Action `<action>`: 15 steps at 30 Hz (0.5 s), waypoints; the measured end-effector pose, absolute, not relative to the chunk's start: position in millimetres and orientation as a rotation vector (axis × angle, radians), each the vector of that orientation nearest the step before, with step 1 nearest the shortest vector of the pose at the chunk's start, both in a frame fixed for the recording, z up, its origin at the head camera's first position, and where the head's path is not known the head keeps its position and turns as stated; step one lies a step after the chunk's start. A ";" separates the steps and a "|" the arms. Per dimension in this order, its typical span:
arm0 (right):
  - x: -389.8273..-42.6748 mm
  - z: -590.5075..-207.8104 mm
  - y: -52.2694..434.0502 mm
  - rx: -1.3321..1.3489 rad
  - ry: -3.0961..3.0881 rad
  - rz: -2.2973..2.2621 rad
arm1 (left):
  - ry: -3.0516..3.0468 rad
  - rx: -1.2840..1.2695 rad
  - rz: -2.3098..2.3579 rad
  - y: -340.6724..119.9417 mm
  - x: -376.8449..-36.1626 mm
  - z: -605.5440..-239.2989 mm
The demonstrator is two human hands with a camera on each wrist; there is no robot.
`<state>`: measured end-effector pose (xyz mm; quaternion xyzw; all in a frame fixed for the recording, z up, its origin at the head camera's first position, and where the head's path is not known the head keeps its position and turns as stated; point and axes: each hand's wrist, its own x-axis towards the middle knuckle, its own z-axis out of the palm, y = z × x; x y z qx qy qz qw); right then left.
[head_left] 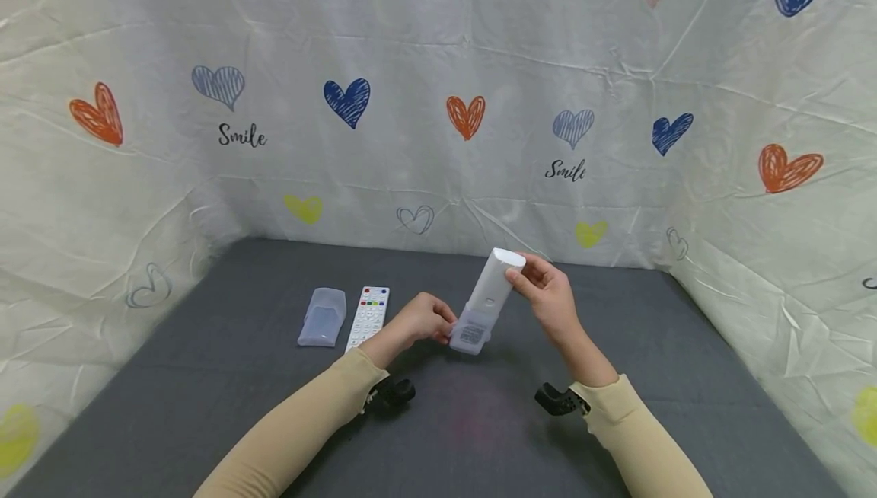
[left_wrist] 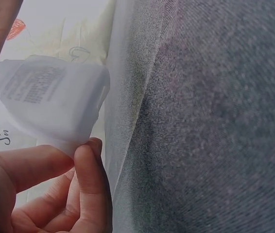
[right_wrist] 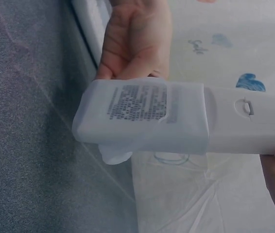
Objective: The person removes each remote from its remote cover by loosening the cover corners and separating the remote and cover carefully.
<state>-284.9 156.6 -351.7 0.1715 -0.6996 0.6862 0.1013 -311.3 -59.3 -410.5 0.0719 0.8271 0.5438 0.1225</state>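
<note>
A white remote control (head_left: 492,283), its back with a battery-cover latch showing in the right wrist view, tilts above the grey table. Its lower end sits inside a translucent silicone cover (right_wrist: 186,114), through which a printed label shows. My right hand (head_left: 550,296) grips the bare upper end of the remote between thumb and fingers. At the lower end, my left hand (head_left: 421,319) pinches the edge of the cover; thumb and index finger meet there in the left wrist view. The upper part of the remote is bare.
Left of my left hand, another white remote (head_left: 370,311) with coloured buttons lies face up, partly behind my wrist. Beside it lies a second translucent cover (head_left: 322,319). A cloth wall (head_left: 411,155) printed with hearts stands behind the dark grey table (head_left: 205,407).
</note>
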 end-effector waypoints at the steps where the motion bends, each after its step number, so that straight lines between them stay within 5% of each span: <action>1: -285.0 -351.7 156.6 0.507 -2.065 2.029 | 2.413 0.211 1.586 -59.3 -311.4 -410.9; 15: -286.5 -350.1 156.7 0.466 -2.060 2.035 | 2.419 0.221 1.557 -60.3 -310.7 -412.7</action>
